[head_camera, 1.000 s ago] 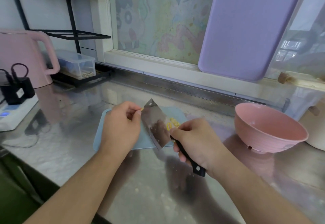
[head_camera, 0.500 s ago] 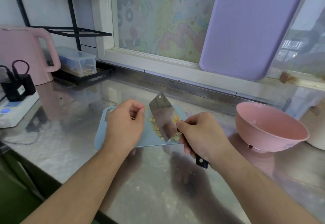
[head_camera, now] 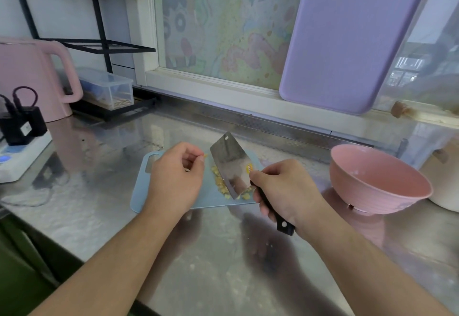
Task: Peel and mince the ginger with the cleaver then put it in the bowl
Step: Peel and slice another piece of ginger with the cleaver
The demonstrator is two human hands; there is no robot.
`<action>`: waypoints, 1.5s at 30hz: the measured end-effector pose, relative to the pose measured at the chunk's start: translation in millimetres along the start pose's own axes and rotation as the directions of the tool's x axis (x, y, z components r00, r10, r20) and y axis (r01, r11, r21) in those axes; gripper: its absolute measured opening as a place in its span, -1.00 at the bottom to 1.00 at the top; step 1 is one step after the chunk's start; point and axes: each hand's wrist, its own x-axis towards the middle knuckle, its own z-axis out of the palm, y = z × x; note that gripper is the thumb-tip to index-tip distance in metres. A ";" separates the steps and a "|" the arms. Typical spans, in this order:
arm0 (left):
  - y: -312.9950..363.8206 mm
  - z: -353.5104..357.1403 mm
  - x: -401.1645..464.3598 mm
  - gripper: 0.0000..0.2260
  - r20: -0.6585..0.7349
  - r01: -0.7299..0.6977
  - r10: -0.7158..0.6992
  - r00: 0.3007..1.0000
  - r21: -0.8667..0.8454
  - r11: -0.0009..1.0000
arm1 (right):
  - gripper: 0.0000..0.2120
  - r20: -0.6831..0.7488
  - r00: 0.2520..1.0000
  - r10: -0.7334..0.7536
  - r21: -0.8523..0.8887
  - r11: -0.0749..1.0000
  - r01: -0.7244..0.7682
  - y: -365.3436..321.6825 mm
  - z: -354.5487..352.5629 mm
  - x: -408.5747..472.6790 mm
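Small yellow ginger bits (head_camera: 221, 186) lie in a line on the light blue cutting board (head_camera: 208, 200). My right hand (head_camera: 285, 189) grips the black handle of the cleaver (head_camera: 232, 164), whose edge rests on the board beside the ginger, blade tilted to the right. My left hand (head_camera: 176, 176) hovers over the board's left half with curled fingers, and a tiny ginger piece (head_camera: 205, 156) sticks out at its fingertips. The pink bowl (head_camera: 377, 179) stands to the right of the board, and no ginger shows inside it.
A pink kettle (head_camera: 34, 77) and a power strip with black plugs (head_camera: 19, 147) stand at the left. A clear box (head_camera: 106, 87) sits under a black rack. A purple board (head_camera: 347, 37) leans on the window. A white pot (head_camera: 444, 179) is behind the bowl.
The cleaver came down from a raised, left-tilted pose to the board and now leans right beside the ginger bits. My left hand barely moved.
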 end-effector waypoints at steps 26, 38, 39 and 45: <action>21.5 19.1 -22.1 -0.62 0.201 -0.601 0.586 0.785 0.475 0.643 | -0.60 -0.054 0.999 -0.006 0.433 0.901 0.029 15.1 -1.2 16.2; 9.1 27.4 -18.9 -0.92 0.363 -0.630 0.517 0.775 0.376 0.680 | -0.70 -0.089 0.995 0.037 0.362 0.932 -0.003 18.5 -13.0 19.0; 9.6 24.3 -19.2 -0.94 0.345 -0.601 0.496 0.796 0.357 0.715 | -0.69 -0.091 0.996 0.026 0.353 0.936 0.007 18.3 -16.4 18.8; 9.6 7.4 -16.0 -0.83 0.083 -0.246 0.232 0.969 0.254 0.935 | -0.65 0.007 0.995 -0.103 0.133 0.986 0.101 11.9 -36.6 15.0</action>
